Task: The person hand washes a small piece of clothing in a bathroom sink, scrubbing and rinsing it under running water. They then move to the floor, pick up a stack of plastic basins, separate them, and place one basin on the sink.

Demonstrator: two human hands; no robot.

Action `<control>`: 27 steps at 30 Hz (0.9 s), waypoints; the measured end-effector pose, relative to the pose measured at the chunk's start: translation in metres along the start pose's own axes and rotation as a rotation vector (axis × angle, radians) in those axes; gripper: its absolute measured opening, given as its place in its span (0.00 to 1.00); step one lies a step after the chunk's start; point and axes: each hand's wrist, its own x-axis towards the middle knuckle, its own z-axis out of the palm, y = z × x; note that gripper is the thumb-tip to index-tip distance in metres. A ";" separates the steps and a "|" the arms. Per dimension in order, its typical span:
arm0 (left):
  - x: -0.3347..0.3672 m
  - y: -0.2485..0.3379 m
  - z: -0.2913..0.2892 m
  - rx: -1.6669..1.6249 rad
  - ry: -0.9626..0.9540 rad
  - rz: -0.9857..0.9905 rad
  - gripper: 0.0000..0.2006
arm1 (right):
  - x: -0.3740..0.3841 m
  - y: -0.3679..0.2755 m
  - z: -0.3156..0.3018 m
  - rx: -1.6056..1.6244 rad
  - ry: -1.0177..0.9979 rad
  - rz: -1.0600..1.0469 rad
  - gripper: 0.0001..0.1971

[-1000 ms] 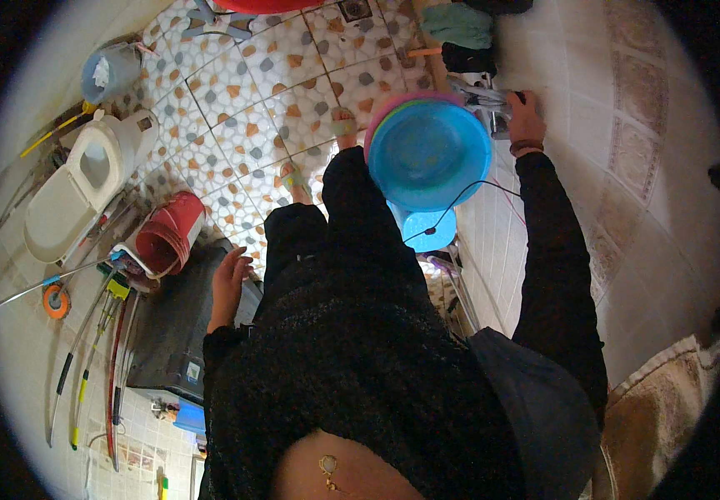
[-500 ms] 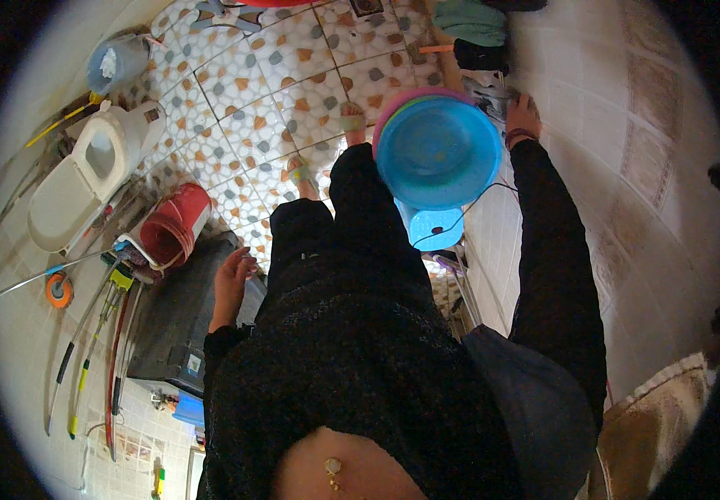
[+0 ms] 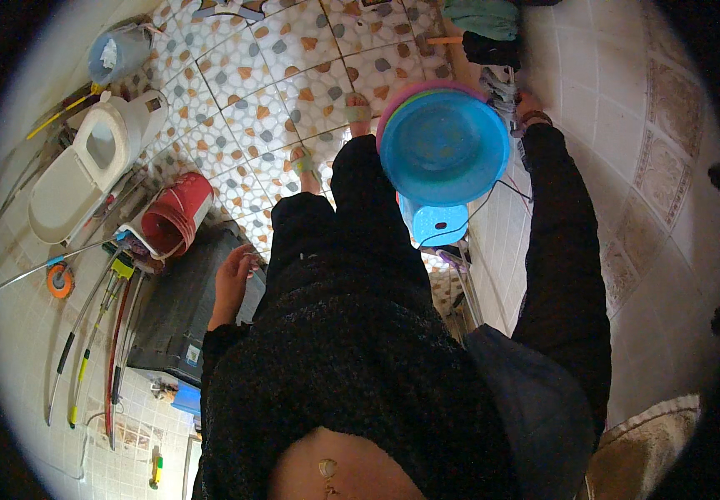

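My right arm reaches far along the right wall, and my right hand (image 3: 532, 108) is beside a bunched grey cloth (image 3: 500, 90) there. Its fingers are small and mostly hidden, so their grip does not show. Just left of that hand, a round blue basin (image 3: 443, 150) rests on top of a pink basin (image 3: 389, 102) and a green rim. Hanging loose by my left thigh, my left hand (image 3: 233, 279) is open with slightly curled fingers and holds nothing. It is close to a dark grey box-shaped appliance (image 3: 181, 304).
A light-blue stool (image 3: 439, 223) is under the basins, with a thin dark cable nearby. On the left are a toilet (image 3: 97, 154), a red bucket (image 3: 178, 217), several long-handled cleaning tools (image 3: 85, 358) and a bin (image 3: 118, 58). A green cloth (image 3: 483, 18) lies at the far right.
My right hand has moved slightly farther along the wall, and its fingers show less. The view has shifted a little; a red thing at the top edge is out of sight. My left hand stays put.
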 end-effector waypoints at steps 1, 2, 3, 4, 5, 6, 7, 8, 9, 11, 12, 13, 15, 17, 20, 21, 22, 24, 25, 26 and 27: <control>0.001 -0.002 0.001 -0.009 0.002 -0.004 0.13 | -0.001 0.003 0.002 0.184 0.049 0.046 0.18; 0.002 -0.003 0.001 -0.046 -0.012 0.005 0.13 | -0.002 0.006 0.002 0.365 0.055 0.120 0.18; 0.003 -0.006 0.002 -0.028 -0.011 0.011 0.13 | -0.005 0.007 0.001 0.342 0.121 0.082 0.18; 0.005 -0.007 0.002 -0.037 -0.024 0.030 0.14 | -0.009 0.006 0.000 0.320 0.143 0.071 0.18; 0.006 -0.009 0.003 -0.063 -0.041 0.010 0.14 | -0.013 0.004 -0.003 0.299 0.165 0.059 0.18; 0.007 -0.009 0.003 -0.036 -0.028 0.067 0.14 | -0.019 -0.001 -0.006 0.282 0.179 0.069 0.17; 0.007 -0.009 0.004 -0.026 -0.021 0.085 0.14 | -0.026 -0.008 -0.010 0.265 0.192 0.080 0.16; 0.007 -0.009 0.004 -0.044 -0.019 0.096 0.14 | -0.035 -0.015 -0.014 0.248 0.205 0.090 0.16; 0.007 -0.007 0.004 -0.037 -0.013 0.082 0.14 | -0.043 -0.024 -0.018 0.376 0.348 0.147 0.16; 0.004 -0.001 0.004 -0.078 -0.013 0.035 0.14 | -0.061 -0.039 -0.028 0.598 0.604 0.252 0.16; 0.003 0.002 0.005 -0.051 -0.014 0.044 0.14 | -0.068 -0.044 -0.034 0.458 0.612 0.229 0.15; 0.001 0.006 0.005 -0.023 -0.017 0.052 0.14 | -0.073 -0.047 -0.039 0.354 0.635 0.175 0.14; -0.001 0.012 0.005 0.023 -0.017 0.051 0.14 | -0.079 -0.048 -0.045 0.064 0.597 0.121 0.13; -0.001 0.016 0.006 0.055 -0.017 0.074 0.14 | -0.076 -0.043 -0.045 0.274 0.498 0.179 0.11; 0.002 0.014 0.007 0.077 -0.023 0.082 0.14 | -0.060 -0.032 -0.034 0.215 0.364 0.192 0.12; 0.004 0.012 0.007 0.054 -0.030 0.073 0.14 | -0.055 -0.029 -0.029 0.119 0.329 0.186 0.13; 0.006 0.010 0.007 0.033 -0.033 0.077 0.13 | -0.050 -0.028 -0.022 0.096 0.353 0.154 0.13; 0.009 0.007 0.007 -0.001 -0.045 0.069 0.13 | -0.045 -0.030 -0.011 -0.022 0.366 0.143 0.14; 0.011 0.006 0.006 -0.014 -0.051 0.057 0.13 | -0.047 -0.032 -0.006 0.203 0.439 0.160 0.15; 0.011 0.005 0.006 -0.029 -0.062 0.042 0.13 | -0.051 -0.037 -0.003 0.389 0.479 0.203 0.16; 0.012 0.005 0.006 0.006 -0.054 0.055 0.14 | -0.057 -0.042 -0.001 0.576 0.517 0.246 0.17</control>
